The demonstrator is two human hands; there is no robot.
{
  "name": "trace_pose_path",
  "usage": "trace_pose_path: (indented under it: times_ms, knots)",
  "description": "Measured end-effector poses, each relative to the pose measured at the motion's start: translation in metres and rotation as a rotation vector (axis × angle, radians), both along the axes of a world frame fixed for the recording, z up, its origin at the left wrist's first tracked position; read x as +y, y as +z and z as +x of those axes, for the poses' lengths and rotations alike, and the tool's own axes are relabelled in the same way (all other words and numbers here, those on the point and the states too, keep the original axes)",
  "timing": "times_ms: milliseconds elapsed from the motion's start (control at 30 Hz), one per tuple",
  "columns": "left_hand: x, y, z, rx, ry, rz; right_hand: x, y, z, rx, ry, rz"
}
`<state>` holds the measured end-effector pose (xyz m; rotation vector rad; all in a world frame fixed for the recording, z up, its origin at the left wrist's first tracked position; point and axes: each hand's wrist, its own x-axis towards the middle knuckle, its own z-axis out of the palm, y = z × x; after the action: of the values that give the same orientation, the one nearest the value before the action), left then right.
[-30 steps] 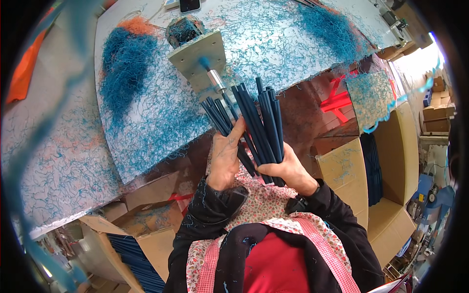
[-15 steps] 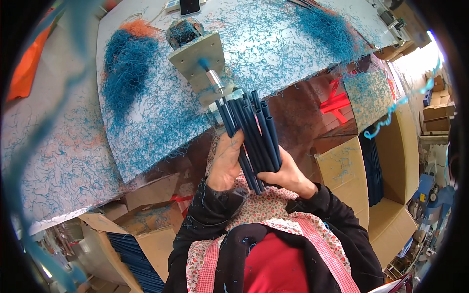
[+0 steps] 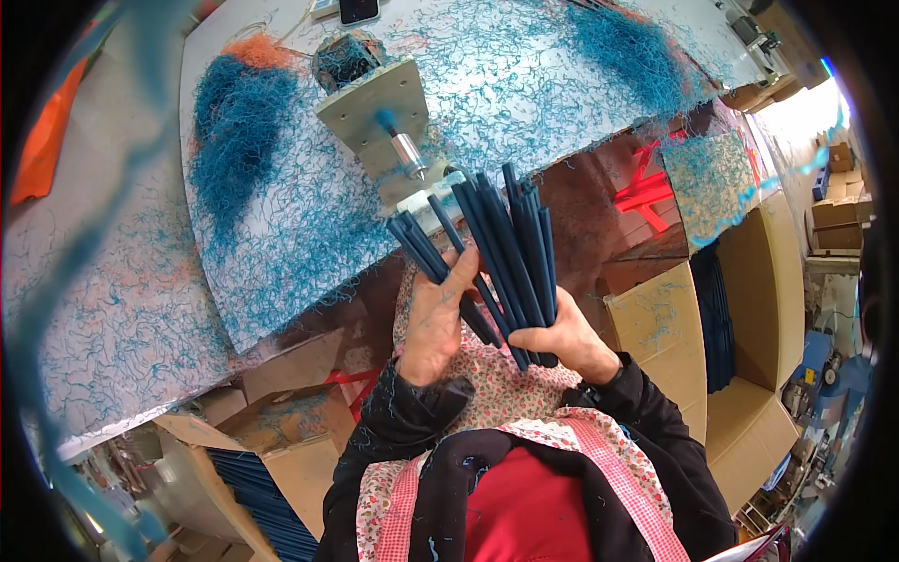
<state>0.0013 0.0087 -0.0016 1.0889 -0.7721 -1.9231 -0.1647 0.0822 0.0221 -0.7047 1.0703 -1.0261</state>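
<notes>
My left hand point(image 3: 433, 323) is closed round a few slim dark blue tubes point(image 3: 419, 247), their upper ends pointing away from me. One separate tube point(image 3: 448, 221) slants past my left thumb, between the two groups. A thicker bundle of dark blue tubes point(image 3: 510, 248) stands fanned out in my right hand point(image 3: 567, 335), whose fingers wrap its lower part. Just beyond the tubes is a small machine with a metal plate point(image 3: 375, 108) and a shiny spindle point(image 3: 406, 155). Both hands are in front of the table edge, above my flowered apron point(image 3: 506, 386).
Blue shavings cover the white table point(image 3: 328, 215), heaped in a blue and orange pile point(image 3: 239, 131) at left and another pile point(image 3: 632, 61) at far right. Open cardboard boxes holding dark tubes stand at right point(image 3: 655, 328) and lower left point(image 3: 300, 478). A phone point(image 3: 360, 9) lies at the back.
My hands have moved apart slightly, splitting the one bundle of tubes into a small group at left and a larger one at right.
</notes>
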Motion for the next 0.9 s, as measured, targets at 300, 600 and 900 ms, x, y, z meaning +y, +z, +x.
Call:
trace_pose_path:
  times_ms: [300,600,900]
  knots:
    - [-0.024,0.005,-0.011,0.073,0.140,-0.029,-0.029,-0.004,0.005,0.025,-0.023,0.017]
    - [0.001,0.019,-0.003,-0.015,0.038,-0.072,-0.002,-0.011,0.009,0.168,0.013,-0.151]
    - [-0.002,0.015,-0.006,0.362,0.090,0.177,0.000,-0.019,0.018,-0.015,0.105,-0.220]
